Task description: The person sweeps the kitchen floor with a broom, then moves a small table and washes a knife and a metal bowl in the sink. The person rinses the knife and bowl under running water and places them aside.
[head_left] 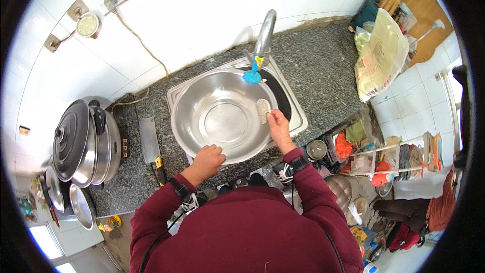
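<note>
A wide stainless steel basin sits over the sink, under a faucet with a blue nozzle. My right hand pinches an oval, pale scrubbing pad against the inner right wall of the basin. Its exact material is too small to make out. At the near rim, my left hand is closed over the basin's edge, knuckles up. The inside of the basin looks wet and shiny, with a round ring in its bottom.
Left of the basin lie a cleaver and a large lidded steamer pot. A plastic bag stands at the counter's right end, beside a wooden board. To the lower right is a white rack with bags.
</note>
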{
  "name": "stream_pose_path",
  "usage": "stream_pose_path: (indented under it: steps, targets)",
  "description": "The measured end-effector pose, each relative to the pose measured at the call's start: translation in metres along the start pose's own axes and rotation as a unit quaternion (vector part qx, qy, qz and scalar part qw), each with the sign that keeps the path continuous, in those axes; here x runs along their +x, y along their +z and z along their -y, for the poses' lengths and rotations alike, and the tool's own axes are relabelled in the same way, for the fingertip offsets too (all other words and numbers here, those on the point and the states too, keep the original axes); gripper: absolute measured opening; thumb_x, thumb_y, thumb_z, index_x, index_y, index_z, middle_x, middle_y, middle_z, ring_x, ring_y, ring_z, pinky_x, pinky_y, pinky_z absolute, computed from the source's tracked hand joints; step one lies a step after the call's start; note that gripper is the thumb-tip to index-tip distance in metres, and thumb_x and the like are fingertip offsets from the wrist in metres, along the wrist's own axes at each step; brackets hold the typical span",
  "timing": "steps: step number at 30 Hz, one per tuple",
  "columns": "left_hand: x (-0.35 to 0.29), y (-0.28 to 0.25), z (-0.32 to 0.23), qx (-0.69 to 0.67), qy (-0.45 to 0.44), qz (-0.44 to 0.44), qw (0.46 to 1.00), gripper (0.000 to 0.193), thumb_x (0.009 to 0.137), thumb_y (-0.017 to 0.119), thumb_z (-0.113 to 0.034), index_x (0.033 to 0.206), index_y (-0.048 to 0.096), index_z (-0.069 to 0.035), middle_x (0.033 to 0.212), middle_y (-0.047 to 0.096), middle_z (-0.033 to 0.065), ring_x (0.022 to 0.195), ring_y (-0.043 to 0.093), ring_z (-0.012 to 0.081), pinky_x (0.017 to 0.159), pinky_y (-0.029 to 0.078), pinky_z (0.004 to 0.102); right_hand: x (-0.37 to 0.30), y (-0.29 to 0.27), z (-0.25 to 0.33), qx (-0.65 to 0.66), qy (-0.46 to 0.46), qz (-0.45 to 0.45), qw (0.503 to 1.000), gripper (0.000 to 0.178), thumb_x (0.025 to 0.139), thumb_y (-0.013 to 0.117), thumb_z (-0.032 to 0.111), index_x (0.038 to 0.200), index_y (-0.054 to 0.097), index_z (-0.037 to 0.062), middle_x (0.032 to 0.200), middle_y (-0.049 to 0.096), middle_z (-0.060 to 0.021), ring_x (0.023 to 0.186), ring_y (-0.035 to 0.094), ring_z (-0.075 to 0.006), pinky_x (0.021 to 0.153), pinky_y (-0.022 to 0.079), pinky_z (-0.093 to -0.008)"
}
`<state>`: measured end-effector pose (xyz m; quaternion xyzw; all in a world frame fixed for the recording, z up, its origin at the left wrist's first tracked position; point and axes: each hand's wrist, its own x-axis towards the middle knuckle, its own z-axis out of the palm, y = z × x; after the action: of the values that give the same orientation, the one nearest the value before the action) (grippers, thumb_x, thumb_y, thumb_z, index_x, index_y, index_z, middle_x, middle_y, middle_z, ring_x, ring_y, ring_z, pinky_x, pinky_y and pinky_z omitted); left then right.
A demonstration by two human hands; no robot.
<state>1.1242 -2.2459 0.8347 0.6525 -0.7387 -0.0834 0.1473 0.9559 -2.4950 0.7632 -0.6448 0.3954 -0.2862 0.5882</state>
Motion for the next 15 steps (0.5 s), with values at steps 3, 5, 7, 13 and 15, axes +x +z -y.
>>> stream_pose_path:
  steps: [3,5,7,13,15]
  targets:
    - [0.002,0.012,0.000,-0.018,-0.028,0.035,0.999,0.009,0.067,0.063,-0.012,0.074,0.057,-0.009,0.080,0.052,0.0067,0.080,0.055,0.0259,0.069,0.045,0.0384,0.005,-0.003,0.001,-0.025,-0.018,-0.005,1.000,0.021,0.092,0.060,0.015,0.107,0.060,0.0002,0.087,0.064,-0.0042,0.077,0.058,-0.0110,0.073,0.048,-0.0268]
    - [0.004,0.017,-0.001,-0.024,-0.044,0.059,0.997,0.017,0.065,0.067,-0.013,0.079,0.058,-0.008,0.082,0.054,0.0068,0.084,0.057,0.0265,0.073,0.046,0.0386,0.011,-0.006,0.001,-0.116,-0.052,0.000,0.992,0.022,0.089,0.062,0.016,0.105,0.061,0.0018,0.082,0.065,-0.0101,0.070,0.061,-0.0216,0.073,0.050,-0.0330]
    - [0.006,0.018,-0.001,-0.036,-0.053,0.066,0.996,0.019,0.065,0.068,-0.014,0.081,0.060,-0.009,0.084,0.055,0.0069,0.084,0.058,0.0265,0.073,0.046,0.0390,0.019,-0.009,0.004,-0.140,-0.093,0.022,0.985,0.023,0.088,0.062,0.017,0.106,0.061,0.0019,0.082,0.065,-0.0125,0.072,0.062,-0.0259,0.079,0.049,-0.0361]
    - [0.008,-0.001,-0.004,-0.110,-0.036,-0.003,0.993,0.026,0.072,0.073,-0.024,0.090,0.063,-0.009,0.082,0.057,0.0070,0.081,0.057,0.0271,0.075,0.046,0.0388,0.035,-0.019,0.035,-0.183,-0.128,0.052,0.973,0.025,0.090,0.059,0.021,0.106,0.060,0.0020,0.096,0.066,-0.0161,0.091,0.062,-0.0309,0.099,0.038,-0.0431]
    - [0.009,-0.009,-0.007,-0.124,-0.030,-0.034,0.991,0.030,0.074,0.075,-0.031,0.091,0.063,-0.009,0.083,0.057,0.0066,0.081,0.057,0.0263,0.079,0.045,0.0386,0.038,-0.021,0.044,-0.288,-0.177,0.099,0.936,0.025,0.090,0.057,0.021,0.107,0.060,0.0018,0.100,0.065,-0.0165,0.093,0.062,-0.0318,0.100,0.038,-0.0430]
